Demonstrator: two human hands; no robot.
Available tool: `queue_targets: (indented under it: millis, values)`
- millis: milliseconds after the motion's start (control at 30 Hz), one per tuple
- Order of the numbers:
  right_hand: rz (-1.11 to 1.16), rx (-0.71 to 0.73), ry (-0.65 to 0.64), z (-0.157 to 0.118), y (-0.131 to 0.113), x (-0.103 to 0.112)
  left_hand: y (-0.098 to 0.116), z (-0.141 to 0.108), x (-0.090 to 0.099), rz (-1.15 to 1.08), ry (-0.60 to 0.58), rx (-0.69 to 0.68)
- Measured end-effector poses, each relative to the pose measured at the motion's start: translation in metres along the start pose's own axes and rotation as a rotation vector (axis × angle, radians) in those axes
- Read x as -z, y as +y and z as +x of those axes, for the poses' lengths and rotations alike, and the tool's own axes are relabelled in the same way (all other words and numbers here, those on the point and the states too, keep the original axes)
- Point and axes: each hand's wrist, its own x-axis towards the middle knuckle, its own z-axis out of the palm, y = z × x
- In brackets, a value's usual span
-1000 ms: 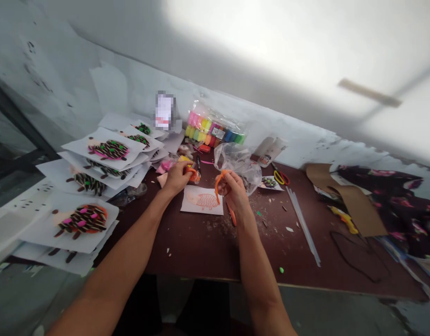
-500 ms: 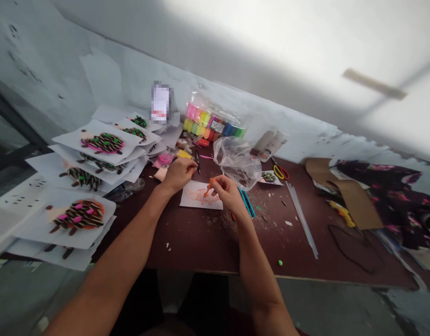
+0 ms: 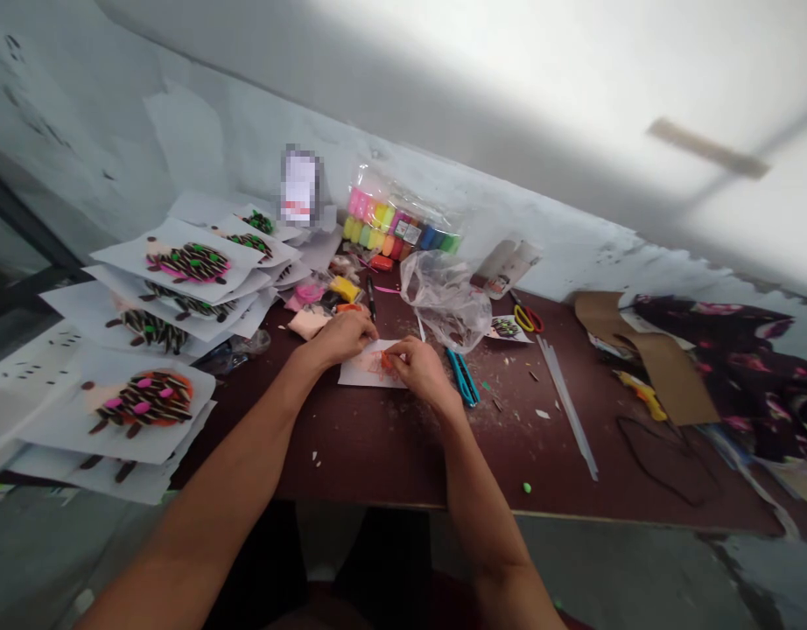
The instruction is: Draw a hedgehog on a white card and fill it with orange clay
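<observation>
A small white paper (image 3: 361, 374) with an orange outline drawing lies on the brown table in front of me. Orange clay (image 3: 381, 359) sits on the drawing. My right hand (image 3: 420, 366) has its fingers pinched together at this clay, its heel low over the paper's right end. My left hand (image 3: 346, 336) is closed at the paper's upper left edge, thumb and fingers together; what lies between them is hidden. Just behind it are an orange lump (image 3: 351, 307), a pale peach clay packet (image 3: 308, 324) and a yellow packet (image 3: 344, 290).
Sheets with clay hedgehogs (image 3: 144, 402) are piled at the left. A pack of coloured clay (image 3: 403, 223) leans on the wall, behind a clear plastic bag (image 3: 446, 302). To the right lie a teal cutter (image 3: 462, 378), scissors (image 3: 528, 318), glue sticks (image 3: 567, 407) and a yellow glue gun (image 3: 642, 395).
My right hand has lowered the orange strip onto the drawing and pinches there. My left hand has come down and right to the paper's edge, uncovering the orange lump behind it.
</observation>
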Motion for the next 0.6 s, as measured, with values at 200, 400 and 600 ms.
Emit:
queue_targets:
  millis: [200,400,600]
  values:
    - [-0.025,-0.125,0.043,0.002,-0.005,-0.004,0.002,0.001,-0.001,0.030,-0.007,0.019]
    - [-0.288,-0.067,-0.007,-0.001,-0.011,-0.010,0.000,0.001,-0.002,0.032,-0.003,0.010]
    - [-0.360,-0.043,-0.051,-0.011,-0.015,-0.009,-0.001,0.000,-0.002,-0.007,0.011,0.012]
